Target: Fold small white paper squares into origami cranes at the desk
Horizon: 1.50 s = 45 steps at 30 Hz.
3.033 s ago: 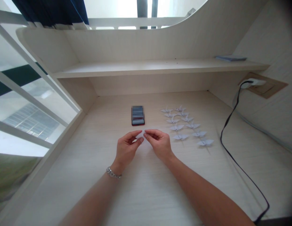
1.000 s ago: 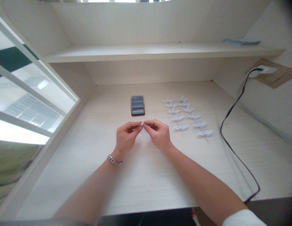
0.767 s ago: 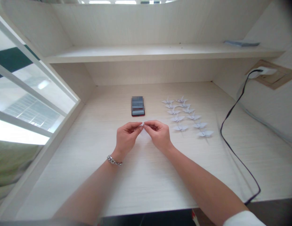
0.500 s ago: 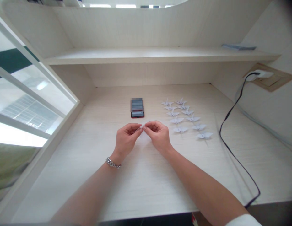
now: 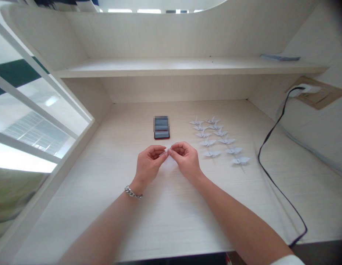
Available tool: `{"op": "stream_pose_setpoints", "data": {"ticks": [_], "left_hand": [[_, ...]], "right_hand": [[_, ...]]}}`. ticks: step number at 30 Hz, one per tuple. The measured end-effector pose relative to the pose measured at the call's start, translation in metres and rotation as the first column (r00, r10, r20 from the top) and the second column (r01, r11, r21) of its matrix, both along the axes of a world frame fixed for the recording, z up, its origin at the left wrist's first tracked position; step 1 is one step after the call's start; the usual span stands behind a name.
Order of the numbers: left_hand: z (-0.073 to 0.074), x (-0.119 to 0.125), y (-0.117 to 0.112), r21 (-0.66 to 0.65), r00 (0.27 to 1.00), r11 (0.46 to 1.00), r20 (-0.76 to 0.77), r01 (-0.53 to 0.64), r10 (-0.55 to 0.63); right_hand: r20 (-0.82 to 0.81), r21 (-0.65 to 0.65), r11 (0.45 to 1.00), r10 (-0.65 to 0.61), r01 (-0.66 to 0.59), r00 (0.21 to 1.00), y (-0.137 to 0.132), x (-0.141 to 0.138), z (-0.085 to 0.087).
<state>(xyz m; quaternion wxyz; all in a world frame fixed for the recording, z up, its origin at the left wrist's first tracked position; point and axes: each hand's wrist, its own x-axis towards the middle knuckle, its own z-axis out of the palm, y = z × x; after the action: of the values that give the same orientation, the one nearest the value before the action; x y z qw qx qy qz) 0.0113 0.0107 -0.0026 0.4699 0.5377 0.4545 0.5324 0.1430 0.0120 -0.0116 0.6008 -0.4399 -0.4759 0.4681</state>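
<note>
Just below the centre, toward six o'clock, the left hand (image 5: 148, 171) and right hand (image 5: 185, 159) hide most of a small pale paper piece (image 5: 166, 153) between their fingertips, so its shape cannot be told. Just above them, a blurred patch covers the upper part of a black smartphone with a red edge (image 5: 161, 135). At three o'clock, the folds of the white paper cranes (image 5: 215, 137) are too small to make out. At two o'clock, a thin bluish flat item (image 5: 280, 57) on the pale wooden shelf (image 5: 187, 68) is too small to identify. Toward five o'clock, the bottom edge cuts off a white sleeve (image 5: 287, 261); at eleven o'clock, the top edge cuts off dark blue fabric (image 5: 63, 2).
</note>
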Motion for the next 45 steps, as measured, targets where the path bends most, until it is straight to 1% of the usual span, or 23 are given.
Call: {"op": "stream_pose_setpoints", "data": {"ticks": [6, 8, 11, 13, 15, 17, 23, 29, 35, 39, 42, 45], "left_hand": [[0.002, 0.0, 0.0, -0.015, 1.0, 1.0, 0.026, -0.012, 0.013], [0.002, 0.001, 0.0, -0.026, 0.999, 1.0, 0.046, -0.015, 0.017], [0.001, 0.003, -0.001, -0.102, 0.995, 0.994, 0.099, 0.044, -0.033], [0.001, 0.004, -0.002, -0.178, 0.983, 0.978, 0.162, 0.112, -0.083], [0.0, 0.005, -0.001, -0.23, 0.97, 0.961, 0.22, 0.152, -0.101], [0.0, 0.005, -0.001, -0.255, 0.967, 0.954, 0.238, 0.157, -0.096], [0.0, 0.004, 0.001, -0.333, 0.975, 0.933, 0.213, 0.136, -0.067], [-0.003, 0.003, 0.003, -0.252, 0.97, 0.96, 0.237, 0.121, -0.06], [-0.009, 0.005, 0.003, -0.245, 0.967, 0.966, 0.254, 0.081, -0.016], [-0.009, 0.005, 0.003, -0.205, 0.979, 0.979, 0.203, 0.021, 0.021], [-0.008, 0.003, 0.004, -0.182, 0.987, 0.983, 0.153, -0.016, 0.045], [-0.008, 0.002, 0.005, -0.153, 0.994, 0.988, 0.105, -0.026, 0.043]], "right_hand": [[-0.031, -0.001, 1.0, 0.019, -0.019, 0.999, 0.002, 0.0, 0.001], [-0.039, 0.001, 1.0, 0.003, -0.003, 0.999, 0.002, 0.0, 0.002], [-0.059, 0.01, 0.999, -0.05, 0.05, 0.997, 0.002, 0.0, 0.003], [-0.077, 0.008, 0.997, -0.078, 0.079, 0.994, 0.003, 0.001, 0.002], [-0.096, -0.003, 0.995, -0.096, 0.096, 0.991, 0.004, 0.002, 0.001], [-0.118, -0.019, 0.994, -0.106, 0.105, 0.987, 0.006, 0.003, -0.001], [-0.164, -0.034, 0.994, -0.111, 0.107, 0.98, 0.008, 0.002, -0.006], [-0.199, -0.06, 0.993, -0.108, 0.098, 0.974, 0.008, 0.0, -0.007], [-0.165, -0.06, 0.994, -0.104, 0.096, 0.981, 0.007, -0.002, -0.005], [-0.145, -0.061, 0.994, -0.101, 0.093, 0.984, 0.005, -0.002, -0.005], [-0.142, -0.08, 0.996, -0.059, 0.048, 0.988, 0.005, -0.002, -0.007], [-0.118, -0.099, 0.995, 0.0, -0.011, 0.993, 0.006, -0.001, -0.008]]}}
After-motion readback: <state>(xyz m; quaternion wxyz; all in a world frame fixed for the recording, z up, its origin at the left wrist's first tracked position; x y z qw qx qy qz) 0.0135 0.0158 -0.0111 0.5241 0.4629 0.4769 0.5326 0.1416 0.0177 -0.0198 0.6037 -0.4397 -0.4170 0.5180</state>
